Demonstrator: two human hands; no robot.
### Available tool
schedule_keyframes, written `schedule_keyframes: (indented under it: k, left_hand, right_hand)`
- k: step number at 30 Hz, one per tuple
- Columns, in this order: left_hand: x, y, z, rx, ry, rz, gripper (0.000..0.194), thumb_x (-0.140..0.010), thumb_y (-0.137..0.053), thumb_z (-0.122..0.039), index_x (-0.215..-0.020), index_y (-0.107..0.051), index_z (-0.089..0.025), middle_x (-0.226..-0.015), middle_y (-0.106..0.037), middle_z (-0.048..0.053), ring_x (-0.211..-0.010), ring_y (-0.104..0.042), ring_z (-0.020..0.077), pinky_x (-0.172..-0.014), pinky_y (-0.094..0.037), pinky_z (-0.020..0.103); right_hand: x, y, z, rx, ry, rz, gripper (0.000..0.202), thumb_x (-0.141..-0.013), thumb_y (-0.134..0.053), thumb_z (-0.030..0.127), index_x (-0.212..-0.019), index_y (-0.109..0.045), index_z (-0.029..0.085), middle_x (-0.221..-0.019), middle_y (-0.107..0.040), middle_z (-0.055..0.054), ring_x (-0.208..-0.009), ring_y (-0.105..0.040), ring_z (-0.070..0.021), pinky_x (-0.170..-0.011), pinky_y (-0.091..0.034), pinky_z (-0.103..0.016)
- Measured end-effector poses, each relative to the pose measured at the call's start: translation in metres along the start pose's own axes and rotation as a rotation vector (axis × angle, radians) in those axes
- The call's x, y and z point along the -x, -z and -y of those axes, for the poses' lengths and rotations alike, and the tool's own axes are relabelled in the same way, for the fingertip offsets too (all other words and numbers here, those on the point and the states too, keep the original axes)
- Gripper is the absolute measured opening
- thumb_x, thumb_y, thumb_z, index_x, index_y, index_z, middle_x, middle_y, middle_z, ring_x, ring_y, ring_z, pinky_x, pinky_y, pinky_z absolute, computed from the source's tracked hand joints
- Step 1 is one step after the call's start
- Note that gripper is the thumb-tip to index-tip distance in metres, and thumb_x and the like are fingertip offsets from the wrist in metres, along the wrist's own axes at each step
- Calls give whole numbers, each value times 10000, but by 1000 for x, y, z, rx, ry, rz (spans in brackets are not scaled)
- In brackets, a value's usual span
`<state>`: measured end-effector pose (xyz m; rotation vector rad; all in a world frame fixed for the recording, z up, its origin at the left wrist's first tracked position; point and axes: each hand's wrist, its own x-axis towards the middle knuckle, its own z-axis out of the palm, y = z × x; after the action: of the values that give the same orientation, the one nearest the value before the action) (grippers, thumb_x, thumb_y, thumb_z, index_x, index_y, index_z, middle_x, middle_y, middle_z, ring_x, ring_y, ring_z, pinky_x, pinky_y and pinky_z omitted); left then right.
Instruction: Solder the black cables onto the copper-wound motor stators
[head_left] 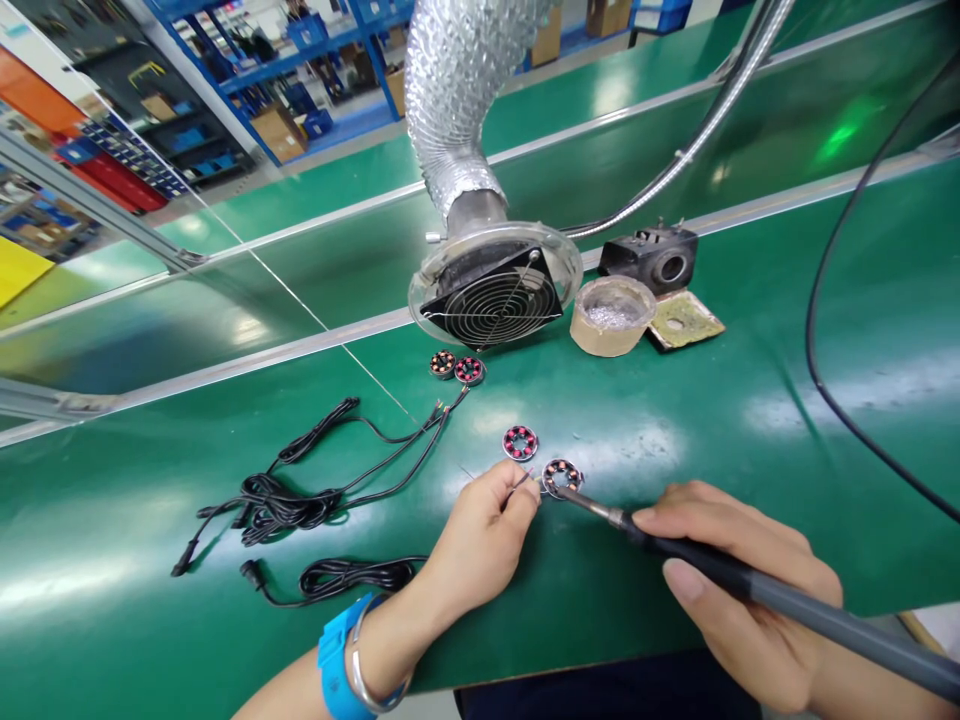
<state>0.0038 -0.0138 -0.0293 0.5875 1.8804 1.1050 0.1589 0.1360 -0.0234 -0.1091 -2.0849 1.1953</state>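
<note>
My right hand (750, 580) is closed round the dark handle of a soldering iron (720, 568). Its metal tip touches or nearly touches a ring-shaped motor stator (564, 470) with copper-coloured coils lying on the green bench. Just left of this stator, my left hand (487, 525) pinches the thin wire ends of a black cable; the strands reach toward the ring's edge. The cable's coiled part (360, 577) lies by my left wrist. A stator with red coils (520, 443) rests a little behind my left fingertips. Whether the tip meets a wire is too small to tell.
A fume extractor (495, 300) on a foil duct hangs over the bench. Behind are a tape-wrapped tub (611, 315), a soldering-iron stand (656, 258) and a sponge tray (686, 320). Two more stators (469, 371) and tangled black cables (292, 505) lie left; a black cord (814, 330) hangs right.
</note>
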Motion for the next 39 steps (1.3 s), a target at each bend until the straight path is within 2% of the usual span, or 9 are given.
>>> schedule_keyframes:
  k: [7, 11, 14, 17, 19, 21, 26, 32, 39]
  left_hand:
    - [-1, 0, 0, 15, 7, 5, 323, -939, -460, -401, -696, -384, -203, -609, -334, -65, -561, -261, 102, -520, -240, 220]
    - [-1, 0, 1, 38, 18, 11, 327, -931, -469, -401, -688, -378, -203, -592, -329, -68, -546, -251, 97, -507, -223, 219]
    - [-1, 1, 3, 82, 22, 27, 329, -929, -476, -408, -690, -378, -204, -572, -310, -77, -525, -232, 90, -494, -204, 217]
    - [-1, 2, 4, 144, 32, 49, 324, -927, -486, -423, -709, -394, -203, -562, -302, -86, -515, -221, 87, -482, -194, 213]
    - [-1, 3, 4, 178, 38, 63, 327, -930, -488, -440, -723, -401, -203, -562, -307, -88, -511, -219, 85, -476, -195, 212]
    - [0, 3, 3, 185, 33, 70, 330, -935, -486, -453, -736, -405, -203, -572, -316, -88, -512, -222, 85, -477, -204, 210]
    - [3, 5, 0, 105, 2, 59, 304, -958, -470, -441, -779, -435, -198, -601, -321, -79, -536, -246, 94, -503, -233, 216]
    - [5, 4, 2, 39, -56, 28, 236, -985, -460, -383, -849, -488, -192, -700, -387, -49, -617, -310, 107, -583, -298, 225]
    - [6, 3, -1, -9, -90, 0, 175, -985, -470, -309, -880, -540, -188, -784, -501, -18, -715, -401, 130, -679, -350, 240]
  right_hand:
    - [2, -1, -3, -27, 16, -21, 336, -794, -527, 77, -1090, -649, 182, -751, -642, -52, -602, -604, -177, -493, -476, -318]
    - [-7, 10, -8, 59, 43, -51, 359, -814, -558, 89, -1138, -648, 215, -817, -638, -53, -670, -601, -192, -560, -474, -345]
    - [-30, 24, -26, 235, 121, -101, 365, -845, -594, 131, -1186, -646, 252, -939, -672, -65, -797, -629, -220, -680, -501, -375]
    - [-57, 34, -57, 444, 173, -190, 323, -892, -595, 164, -1202, -646, 239, -1053, -692, -83, -955, -638, -237, -862, -497, -402]
    - [-66, 35, -76, 511, 129, -145, 288, -926, -566, 188, -1202, -643, 212, -1055, -696, -85, -965, -647, -231, -879, -504, -403]
    - [-67, 30, -84, 502, 120, -88, 278, -933, -554, 180, -1198, -634, 202, -1005, -706, -70, -876, -667, -207, -803, -535, -373]
    - [-47, 0, -60, 311, 224, 82, 189, -902, -557, 122, -1041, -627, 229, -773, -681, 11, -660, -624, -139, -625, -518, -263]
    - [-47, -33, -39, 117, 151, 400, 248, -831, -507, 67, -1032, -548, 206, -820, -646, -12, -701, -547, -147, -633, -467, -260]
    - [-43, -36, -45, -6, 118, 452, 332, -802, -493, 14, -1068, -511, 212, -814, -610, 11, -692, -514, -128, -647, -448, -245]
